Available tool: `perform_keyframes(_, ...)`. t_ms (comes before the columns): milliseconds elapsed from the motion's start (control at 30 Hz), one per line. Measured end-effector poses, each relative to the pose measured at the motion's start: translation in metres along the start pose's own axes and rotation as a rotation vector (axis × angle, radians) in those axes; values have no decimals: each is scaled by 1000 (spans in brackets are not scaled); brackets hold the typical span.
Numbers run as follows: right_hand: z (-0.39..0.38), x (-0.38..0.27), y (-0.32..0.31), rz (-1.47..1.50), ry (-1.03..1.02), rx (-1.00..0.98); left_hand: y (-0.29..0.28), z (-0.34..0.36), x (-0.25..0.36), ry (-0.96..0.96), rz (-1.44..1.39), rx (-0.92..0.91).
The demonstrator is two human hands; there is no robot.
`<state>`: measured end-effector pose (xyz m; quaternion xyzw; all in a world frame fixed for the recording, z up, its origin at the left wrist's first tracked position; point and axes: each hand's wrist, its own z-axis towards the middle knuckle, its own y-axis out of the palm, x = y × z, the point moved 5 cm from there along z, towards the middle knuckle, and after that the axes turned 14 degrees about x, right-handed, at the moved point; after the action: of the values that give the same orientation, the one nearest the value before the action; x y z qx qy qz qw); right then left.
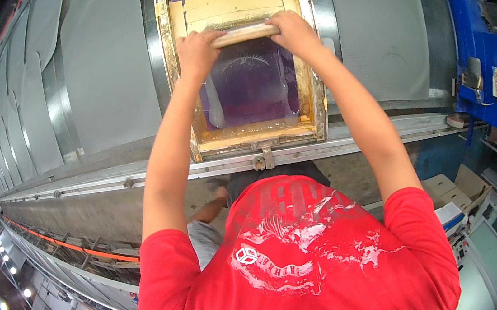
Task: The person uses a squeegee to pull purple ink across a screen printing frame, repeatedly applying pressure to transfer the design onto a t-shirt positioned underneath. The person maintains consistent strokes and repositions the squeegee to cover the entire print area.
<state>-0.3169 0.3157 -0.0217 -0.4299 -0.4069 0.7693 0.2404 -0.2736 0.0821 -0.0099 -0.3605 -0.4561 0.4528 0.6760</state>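
Grip: left hand (199,50) and right hand (293,30) grasp the squeegee (244,34) by its ends.
Squeegee: inside the frame (168,46), across purple mesh (246,92).
Table (322,7): grey sheets (105,67) either side, metal rail (212,167) nearside.
Room: blue machine (487,61) right, lights (27,293) left.

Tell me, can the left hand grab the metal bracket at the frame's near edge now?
Probably not yet: the left hand grips the pale bar, though nothing visible covers the metal bracket.
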Motion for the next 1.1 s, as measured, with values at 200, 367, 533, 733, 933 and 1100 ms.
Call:
perform_keyframes(200, -115, -52, -8, 149, 111, 32, -12, -114, 26, 69, -6, 54)
perform_keyframes(367, -113, -64, -22, 55, 93, -18, -25, -117, 28, 97, -69, 88)
perform_keyframes(533, -21, -20, -14, -33, 46, 117, -3, -9, 0, 41, -101, 213)
perform_keyframes(733, -77, -33, -1, 72, 125, 94, 1, -65, 8, 34, -86, 90)
perform_keyframes(933, -151, -82, -16, 96, 182, -28, -32, -145, 34, 51, -112, 85)
perform_keyframes(1100, -76, -50, -27, -7, 67, 103, -16, -69, 16, 81, -46, 120)
